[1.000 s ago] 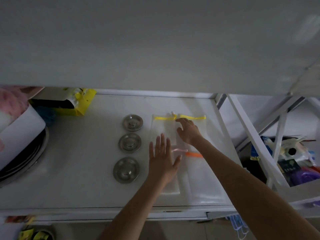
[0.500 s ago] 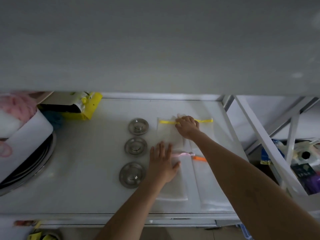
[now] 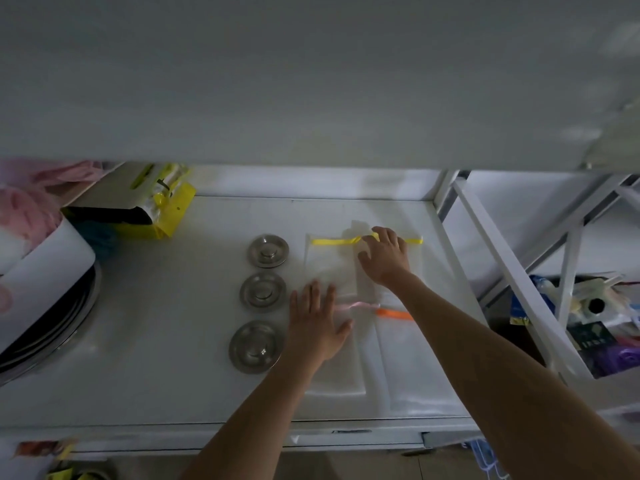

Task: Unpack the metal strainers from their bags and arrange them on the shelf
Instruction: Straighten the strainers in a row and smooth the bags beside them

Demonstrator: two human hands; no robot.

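Note:
Three round metal strainers lie in a column on the white shelf (image 3: 156,341): the far one (image 3: 268,251), the middle one (image 3: 263,292) and the near one (image 3: 256,346). To their right lie several flat, empty clear zip bags. Two far bags carry yellow strips (image 3: 332,241); nearer ones carry a pink strip (image 3: 360,305) and an orange strip (image 3: 394,313). My left hand (image 3: 317,327) rests flat, fingers spread, on the near left bag (image 3: 337,372). My right hand (image 3: 384,258) lies palm down on the far bags, fingertips at the yellow strip.
An upper shelf overhangs the back. At the left stand a yellow box (image 3: 156,209), a white board leaning over stacked dark pans (image 3: 45,327) and pink fluff (image 3: 20,209). A white cross-braced rack (image 3: 519,271) with packaged goods (image 3: 606,323) stands to the right.
My right hand has slid a little toward the back, up to the yellow strips. My left hand stays pressed flat on the near bag. The view has shifted slightly.

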